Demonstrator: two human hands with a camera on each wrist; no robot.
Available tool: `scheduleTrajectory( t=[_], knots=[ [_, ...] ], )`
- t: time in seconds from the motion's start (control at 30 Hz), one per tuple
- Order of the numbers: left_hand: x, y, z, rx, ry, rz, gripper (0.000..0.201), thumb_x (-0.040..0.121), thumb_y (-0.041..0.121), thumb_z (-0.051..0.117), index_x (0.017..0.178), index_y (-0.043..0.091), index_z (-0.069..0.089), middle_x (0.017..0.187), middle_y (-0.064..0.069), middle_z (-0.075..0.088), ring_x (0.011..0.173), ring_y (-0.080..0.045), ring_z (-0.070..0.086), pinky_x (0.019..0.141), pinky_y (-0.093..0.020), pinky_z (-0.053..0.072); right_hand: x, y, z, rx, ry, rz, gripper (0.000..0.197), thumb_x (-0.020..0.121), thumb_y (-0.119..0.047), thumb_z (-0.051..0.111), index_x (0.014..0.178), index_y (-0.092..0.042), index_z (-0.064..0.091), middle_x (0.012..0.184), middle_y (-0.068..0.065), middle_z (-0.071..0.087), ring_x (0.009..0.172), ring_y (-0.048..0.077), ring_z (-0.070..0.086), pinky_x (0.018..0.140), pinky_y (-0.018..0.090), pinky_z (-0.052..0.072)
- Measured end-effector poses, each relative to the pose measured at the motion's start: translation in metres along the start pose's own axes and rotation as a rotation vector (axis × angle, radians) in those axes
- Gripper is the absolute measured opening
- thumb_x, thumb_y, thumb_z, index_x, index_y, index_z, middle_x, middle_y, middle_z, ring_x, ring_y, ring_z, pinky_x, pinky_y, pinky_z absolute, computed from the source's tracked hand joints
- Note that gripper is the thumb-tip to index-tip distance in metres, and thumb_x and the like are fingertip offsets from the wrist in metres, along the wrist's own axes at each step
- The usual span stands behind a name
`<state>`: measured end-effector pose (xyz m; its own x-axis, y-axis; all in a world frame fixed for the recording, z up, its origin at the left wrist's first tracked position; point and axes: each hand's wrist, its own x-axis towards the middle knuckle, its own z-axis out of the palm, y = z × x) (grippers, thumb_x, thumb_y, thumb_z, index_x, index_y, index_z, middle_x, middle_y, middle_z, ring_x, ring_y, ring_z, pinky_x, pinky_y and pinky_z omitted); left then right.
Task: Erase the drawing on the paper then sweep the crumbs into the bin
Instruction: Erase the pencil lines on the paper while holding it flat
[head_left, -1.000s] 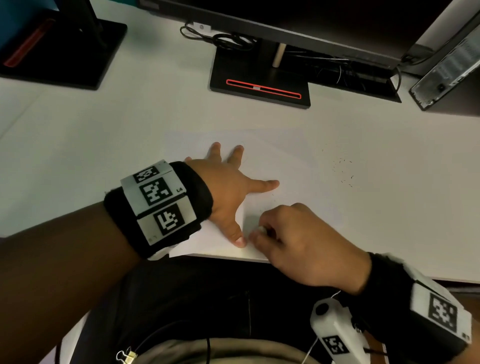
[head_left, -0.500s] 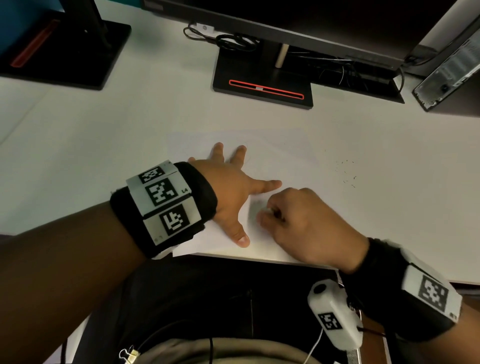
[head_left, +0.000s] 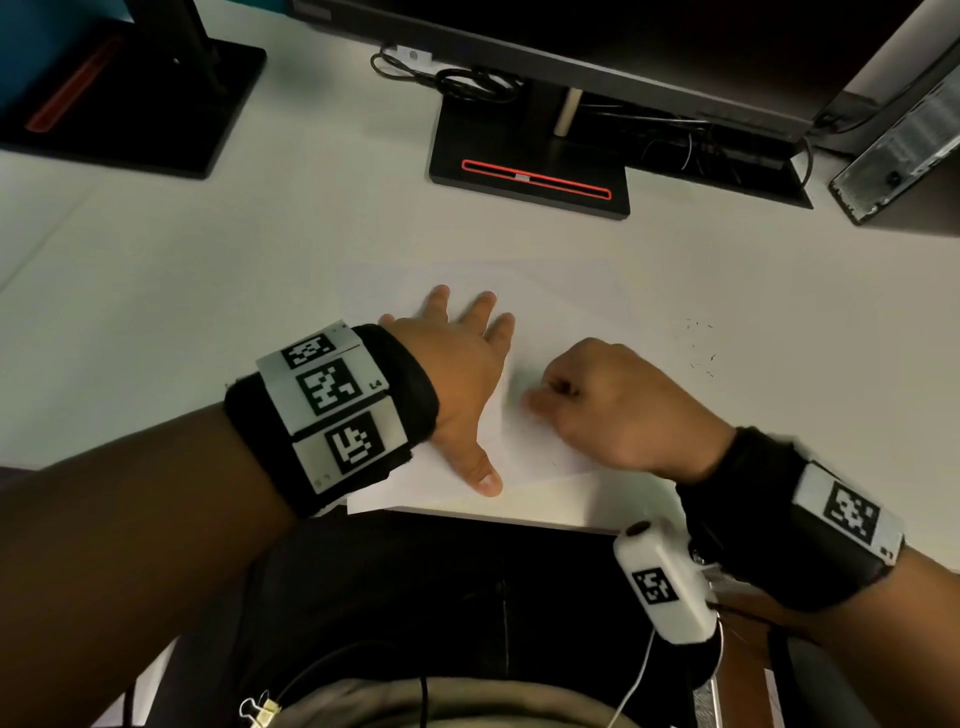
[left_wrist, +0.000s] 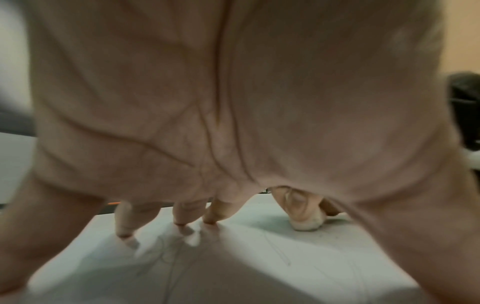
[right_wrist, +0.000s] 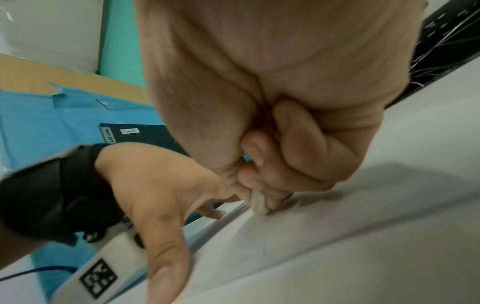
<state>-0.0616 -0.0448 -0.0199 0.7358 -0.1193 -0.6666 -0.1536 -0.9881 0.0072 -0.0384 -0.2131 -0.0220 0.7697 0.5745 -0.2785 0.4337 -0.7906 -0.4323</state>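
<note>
A white sheet of paper (head_left: 561, 291) lies on the white desk at its near edge. My left hand (head_left: 457, 374) lies flat on the sheet with fingers spread, pressing it down. Faint pencil lines (left_wrist: 166, 259) show on the paper under that palm. My right hand (head_left: 602, 400) pinches a small white eraser (right_wrist: 258, 202) and holds its tip against the paper just right of my left hand. The same eraser (left_wrist: 307, 224) shows in the left wrist view. Dark eraser crumbs (head_left: 701, 348) are scattered on the desk right of the sheet.
A monitor stand (head_left: 530, 171) with a red stripe stands behind the paper, with cables (head_left: 467, 83) beside it. A second black stand (head_left: 135, 98) is at the far left. A grey device (head_left: 904, 135) leans at the far right. No bin is in view.
My right hand has moved the eraser away from the desk's near edge and slightly right across the paper. My left hand's index finger has drawn in toward the other fingers.
</note>
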Motion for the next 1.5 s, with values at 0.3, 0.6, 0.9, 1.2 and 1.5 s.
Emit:
scheduleTrajectory(
  t=[0.3,0.6,0.9,1.2,1.5],
  knots=[
    [-0.001,-0.001,0.0,-0.006,0.001,0.002,0.156,0.056,0.081,0.076,0.155,0.016,-0.025,0.162,0.0,-0.035,0.15,-0.04,-0.022,0.117,-0.066,0.023,0.009,0.002,-0.005,-0.002,-0.016,0.022,0.043,0.096,-0.025,0.056,0.061,-0.003,0.047,0.055,0.009,0.043,0.049,0.016,0.035,0.044,0.021,0.028],
    [-0.001,0.0,0.001,-0.013,-0.004,-0.005,0.158,0.055,0.082,0.074,0.154,0.012,-0.027,0.161,0.0,-0.036,0.15,-0.04,-0.023,0.117,-0.064,0.024,0.018,0.002,-0.01,0.037,-0.051,0.042,0.044,0.095,-0.026,0.058,0.058,-0.01,0.042,0.054,0.005,0.038,0.048,0.016,0.032,0.049,0.028,0.029],
    [-0.001,-0.001,0.0,-0.038,-0.007,-0.043,0.159,0.053,0.081,0.077,0.155,0.016,-0.027,0.16,-0.008,-0.036,0.148,-0.045,-0.024,0.119,-0.064,0.017,0.021,0.003,-0.015,0.073,-0.086,0.063,0.041,0.094,-0.025,0.059,0.059,-0.009,0.046,0.057,0.007,0.038,0.05,0.017,0.032,0.051,0.029,0.029],
    [-0.001,-0.001,0.0,-0.053,-0.012,-0.055,0.159,0.053,0.081,0.077,0.154,0.018,-0.028,0.16,-0.014,-0.035,0.147,-0.048,-0.024,0.12,-0.062,0.015,0.024,0.003,-0.012,0.073,-0.117,0.048,0.042,0.094,-0.028,0.06,0.061,-0.005,0.051,0.056,0.006,0.039,0.049,0.017,0.034,0.051,0.029,0.031],
    [-0.001,-0.002,0.0,-0.055,-0.016,-0.049,0.161,0.053,0.081,0.077,0.154,0.014,-0.028,0.16,-0.013,-0.035,0.147,-0.048,-0.024,0.121,-0.061,0.014,0.029,0.002,-0.014,0.075,-0.127,0.044,0.043,0.095,-0.029,0.059,0.061,-0.003,0.052,0.056,0.006,0.041,0.047,0.016,0.034,0.05,0.028,0.032]
  ],
)
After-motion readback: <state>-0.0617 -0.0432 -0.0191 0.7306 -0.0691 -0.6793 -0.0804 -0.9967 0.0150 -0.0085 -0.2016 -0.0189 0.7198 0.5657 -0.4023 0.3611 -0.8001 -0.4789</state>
